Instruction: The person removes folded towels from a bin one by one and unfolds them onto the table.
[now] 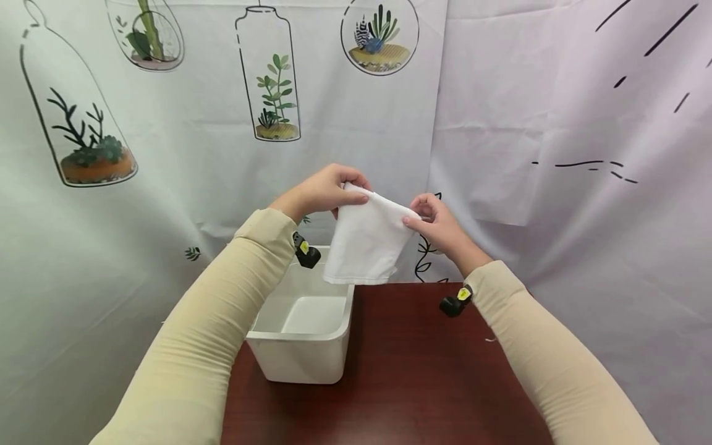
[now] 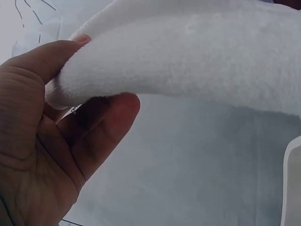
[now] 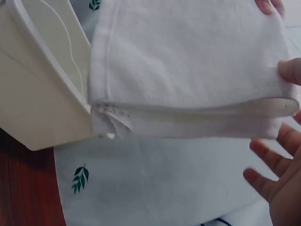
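A folded white towel hangs in the air between both hands, its lower edge overlapping the bin's back right corner in the head view. At its upper left corner my left hand pinches the cloth between thumb and fingers. My right hand grips the upper right corner with the thumb on the near face. In the right wrist view the towel shows its layered folds and a small label at one corner. Up close, the left wrist view has the thumb over the towel's rounded fold.
A white plastic bin stands on the dark red-brown table, left of centre below the towel. Behind hangs a pale curtain printed with plants in glass jars. Each wrist carries a small black camera.
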Available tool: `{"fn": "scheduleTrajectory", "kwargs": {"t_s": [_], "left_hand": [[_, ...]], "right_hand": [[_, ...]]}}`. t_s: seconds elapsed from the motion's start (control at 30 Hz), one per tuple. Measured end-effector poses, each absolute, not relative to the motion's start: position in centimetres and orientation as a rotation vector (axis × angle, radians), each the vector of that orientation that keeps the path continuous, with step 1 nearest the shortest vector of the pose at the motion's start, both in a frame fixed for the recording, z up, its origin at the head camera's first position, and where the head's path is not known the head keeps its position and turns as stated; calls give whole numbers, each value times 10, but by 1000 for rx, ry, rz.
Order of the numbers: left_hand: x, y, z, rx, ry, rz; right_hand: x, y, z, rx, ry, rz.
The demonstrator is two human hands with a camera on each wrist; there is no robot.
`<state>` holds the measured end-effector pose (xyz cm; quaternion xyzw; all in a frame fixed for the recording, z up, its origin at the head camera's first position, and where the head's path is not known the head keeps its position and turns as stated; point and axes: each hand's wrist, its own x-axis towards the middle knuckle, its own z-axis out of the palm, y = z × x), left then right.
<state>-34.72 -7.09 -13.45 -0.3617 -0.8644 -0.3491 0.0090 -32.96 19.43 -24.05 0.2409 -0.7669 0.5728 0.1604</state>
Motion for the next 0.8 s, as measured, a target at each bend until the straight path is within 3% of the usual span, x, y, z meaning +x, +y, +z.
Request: {"fn": "scheduleTrajectory", "kwargs": {"t_s": [0.33,0.8], "left_hand": [[-350,-59,-159,-1119,-2647,-1155],[-341,-33,-206,-1000,-2546,-1398]], "right_hand": [[-324,220,-242,688,-2141,1524],[-290,247,-231,575,-2306,1302]]}}
